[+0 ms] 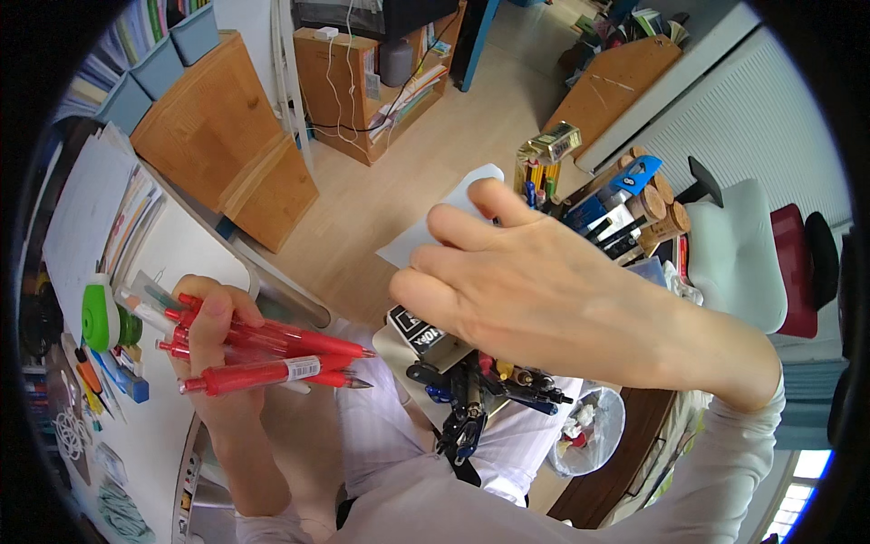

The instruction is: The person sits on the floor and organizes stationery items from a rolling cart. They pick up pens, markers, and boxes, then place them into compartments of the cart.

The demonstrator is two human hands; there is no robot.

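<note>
My left hand grips a bundle of red pens together with a white pencil-like stick. One red pen bears a barcode sticker. My right hand is raised over my lap with its fingers curled; its palm side is hidden. A white sheet or panel shows just past those fingers, and whether they hold it cannot be told. Below that hand, a pale tray on my lap carries a small black-and-white box and a heap of dark pens.
At left stands a white desk with a green correction-tape-like dispenser, papers and a coiled white cord. Cork-topped tubes and pencils crowd the right. A bagged waste bin sits by my leg, near a pale green chair.
</note>
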